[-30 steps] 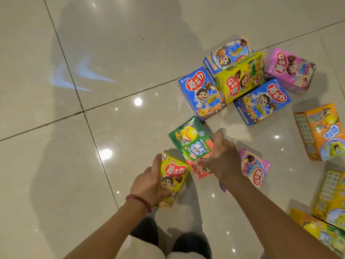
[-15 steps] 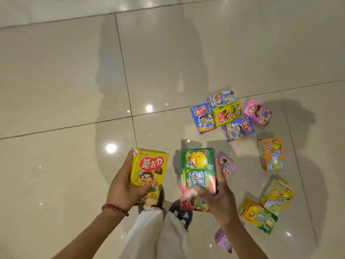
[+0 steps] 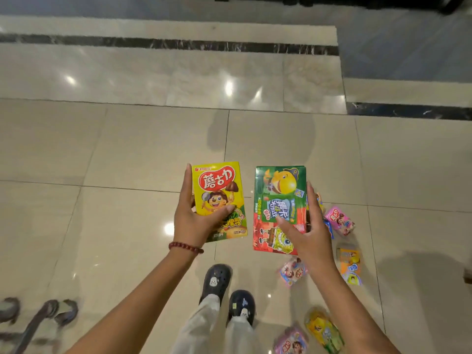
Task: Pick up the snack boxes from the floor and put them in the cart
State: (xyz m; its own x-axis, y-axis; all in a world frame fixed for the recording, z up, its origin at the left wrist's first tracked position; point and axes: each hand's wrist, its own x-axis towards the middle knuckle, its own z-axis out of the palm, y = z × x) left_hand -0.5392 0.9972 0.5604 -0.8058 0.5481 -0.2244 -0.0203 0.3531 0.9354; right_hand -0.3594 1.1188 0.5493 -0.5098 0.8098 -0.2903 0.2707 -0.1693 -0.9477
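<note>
While both hands are loaded and raised above the floor, the step in hand reads as carry, not pickup.

Left hand (image 3: pixel 194 221): fingers and thumb wrapped round the yellow box (image 3: pixel 219 200), held upright, face to camera.

Right hand (image 3: pixel 306 231): thumb across the front, fingers along the right edge of the green box (image 3: pixel 280 200); a red box (image 3: pixel 273 238) sits behind it, lower part showing, so the grip appears to take two boxes as a stack.

Boxes in hand, count: 3 (1 yellow, 1 green, 1 red).

Boxes on floor in view, count: at least 6, lower right. Pink: 3 (image 3: pixel 339 221), (image 3: pixel 292 273), (image 3: pixel 291 342). Orange: 1 (image 3: pixel 350 267). Yellow-green: 1 (image 3: pixel 324 330). Blue: 1 (image 3: pixel 329 227), mostly hidden behind the right hand. Blur makes the tally uncertain.

Cart: not clearly in view; dark wheels and a frame (image 3: pixel 38 318) at lower left may belong to it, cannot confirm.

Next move, judgement: turn toward the cart, keep the two-box stack squeezed so the rear box does not slip, release inside.
</note>
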